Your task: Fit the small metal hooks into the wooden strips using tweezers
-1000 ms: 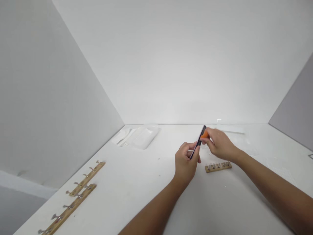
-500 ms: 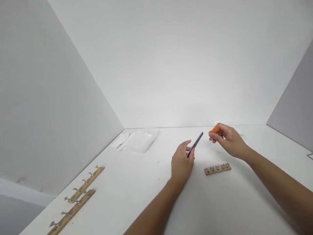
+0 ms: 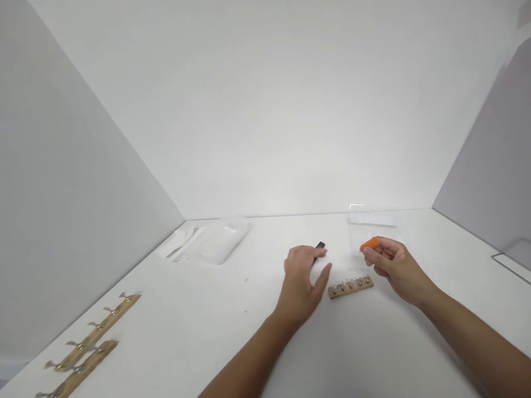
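Observation:
My left hand point(image 3: 301, 282) is over the table with its thumb and fingers apart. A slim dark bar point(image 3: 319, 245) shows just past its fingertips; the hand hides the rest of it. My right hand point(image 3: 396, 268) pinches a small orange piece point(image 3: 369, 244), rounded and tapered, between thumb and fingers above the table. Between the two hands lies a short wooden strip point(image 3: 350, 288) bearing a row of several small metal pieces with clear tops.
Two longer wooden strips with metal hooks, a rear one point(image 3: 97, 334) and a front one point(image 3: 89, 367), lie at the left. Clear plastic packaging point(image 3: 219, 243) rests at the back left. Behind my right hand is a clear plastic holder point(image 3: 371, 221).
My left hand has lowered and opened, letting go of the dark bar it held upright. My right hand has come down a little with the orange piece. The view has turned right.

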Available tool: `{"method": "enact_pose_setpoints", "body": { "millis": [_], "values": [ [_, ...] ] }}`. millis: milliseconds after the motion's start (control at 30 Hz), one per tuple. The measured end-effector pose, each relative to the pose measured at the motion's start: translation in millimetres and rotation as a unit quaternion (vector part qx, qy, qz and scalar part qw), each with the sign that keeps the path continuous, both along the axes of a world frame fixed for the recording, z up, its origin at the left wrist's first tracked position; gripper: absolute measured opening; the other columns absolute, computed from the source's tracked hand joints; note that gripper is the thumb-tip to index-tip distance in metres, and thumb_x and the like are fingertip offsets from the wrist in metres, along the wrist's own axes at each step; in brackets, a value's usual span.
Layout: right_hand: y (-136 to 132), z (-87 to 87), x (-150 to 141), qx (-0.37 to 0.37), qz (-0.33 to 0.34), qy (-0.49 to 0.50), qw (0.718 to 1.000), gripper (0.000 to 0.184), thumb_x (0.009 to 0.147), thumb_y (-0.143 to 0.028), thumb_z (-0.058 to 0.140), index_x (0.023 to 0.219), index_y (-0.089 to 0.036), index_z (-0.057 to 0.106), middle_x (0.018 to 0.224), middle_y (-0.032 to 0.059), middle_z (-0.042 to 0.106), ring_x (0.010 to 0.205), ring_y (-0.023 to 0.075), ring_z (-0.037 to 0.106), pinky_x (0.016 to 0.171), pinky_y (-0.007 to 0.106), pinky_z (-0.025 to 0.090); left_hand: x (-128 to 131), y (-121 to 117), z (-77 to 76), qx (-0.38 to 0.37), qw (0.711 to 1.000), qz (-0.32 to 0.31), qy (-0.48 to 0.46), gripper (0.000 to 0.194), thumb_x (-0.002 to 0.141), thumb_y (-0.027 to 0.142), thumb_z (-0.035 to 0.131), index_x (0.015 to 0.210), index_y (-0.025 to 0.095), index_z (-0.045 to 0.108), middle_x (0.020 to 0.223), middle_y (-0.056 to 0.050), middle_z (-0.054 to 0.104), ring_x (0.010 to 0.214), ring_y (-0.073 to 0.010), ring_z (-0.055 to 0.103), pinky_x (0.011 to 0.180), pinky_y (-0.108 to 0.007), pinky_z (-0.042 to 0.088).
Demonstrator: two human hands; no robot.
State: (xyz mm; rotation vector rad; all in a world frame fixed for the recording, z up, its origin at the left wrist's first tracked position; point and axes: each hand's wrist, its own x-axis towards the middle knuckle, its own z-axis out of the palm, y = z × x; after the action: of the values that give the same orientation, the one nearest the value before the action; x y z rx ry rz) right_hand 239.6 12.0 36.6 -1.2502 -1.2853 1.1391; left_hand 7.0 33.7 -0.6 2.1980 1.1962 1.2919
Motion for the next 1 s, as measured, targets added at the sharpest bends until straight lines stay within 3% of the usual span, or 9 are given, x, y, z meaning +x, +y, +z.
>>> {"method": "enact_pose_setpoints", "body": {
  "millis": [100, 233, 433, 633, 767, 1000],
  "values": [
    [-9, 2.0, -14, -0.029, 0.020, 0.037, 0.999, 0.043, 0.079, -0.063, 0.081, 0.085, -0.022, 0.069, 0.075, 0.0012, 0.059, 0.063, 0.0135, 0.042, 0.056, 0.027, 0.033, 14, -16, 7.6, -0.102, 0.983, -0.093, -0.117, 0.017, 0.097, 0.032, 0.062, 0.112, 0.025, 0.068, 0.109, -0.008, 0.072, 0.104, -0.0245, 0.064, 0.080, -0.036, 0.053],
    [-20, 2.4, -30, -0.049, 0.048, 0.095, 0.993, 0.040, 0.081, -0.060, 0.081, 0.087, -0.023, 0.068, 0.076, 0.0004, 0.059, 0.064, 0.0135, 0.041, 0.054, 0.026, 0.030, 22, -26, 17.6, -0.197, 0.955, -0.126, -0.185, 0.013, 0.096, 0.033, 0.065, 0.103, 0.024, 0.072, 0.101, -0.006, 0.074, 0.094, -0.0217, 0.067, 0.078, -0.035, 0.053],
    [-25, -0.2, -38, -0.075, 0.080, 0.148, 0.983, 0.037, 0.083, -0.054, 0.083, 0.078, -0.022, 0.065, 0.076, -0.0013, 0.054, 0.064, 0.0116, 0.036, 0.055, 0.026, 0.027, 16, -25, 24.7, -0.193, 0.943, -0.150, -0.227, 0.010, 0.094, 0.032, 0.070, 0.092, 0.023, 0.074, 0.089, -0.004, 0.072, 0.083, -0.0184, 0.065, 0.077, -0.034, 0.052],
    [-26, 2.8, -41, -0.109, 0.112, 0.193, 0.969, 0.041, 0.087, -0.055, 0.079, 0.074, -0.020, 0.062, 0.072, -0.0049, 0.046, 0.055, 0.0070, 0.021, 0.056, 0.027, 0.027, 19, -29, 25.8, -0.222, 0.925, -0.147, -0.270, 0.010, 0.093, 0.029, 0.070, 0.088, 0.021, 0.072, 0.082, -0.002, 0.069, 0.077, -0.0150, 0.065, 0.072, -0.029, 0.055],
    [-29, 2.5, -45, -0.123, 0.111, 0.195, 0.967, 0.043, 0.086, -0.057, 0.079, 0.074, -0.020, 0.062, 0.075, -0.0027, 0.047, 0.059, 0.0091, 0.032, 0.055, 0.027, 0.023, 20, -31, 27.5, -0.234, 0.920, -0.136, -0.285, 0.015, 0.091, 0.034, 0.072, 0.086, 0.020, 0.069, 0.082, -0.001, 0.066, 0.056, -0.0086, 0.059, 0.052, -0.023, 0.052],
    [-32, -3.4, -45, -0.116, 0.105, 0.154, 0.976, 0.047, 0.086, -0.062, 0.076, 0.073, -0.021, 0.060, 0.070, -0.0027, 0.048, 0.060, 0.0108, 0.035, 0.059, 0.028, 0.035, 17, -31, 29.5, -0.245, 0.911, -0.151, -0.296, 0.016, 0.090, 0.037, 0.074, 0.087, 0.021, 0.071, 0.088, -0.001, 0.061, 0.051, -0.0053, 0.054, 0.043, -0.020, 0.050]
  ]
}}
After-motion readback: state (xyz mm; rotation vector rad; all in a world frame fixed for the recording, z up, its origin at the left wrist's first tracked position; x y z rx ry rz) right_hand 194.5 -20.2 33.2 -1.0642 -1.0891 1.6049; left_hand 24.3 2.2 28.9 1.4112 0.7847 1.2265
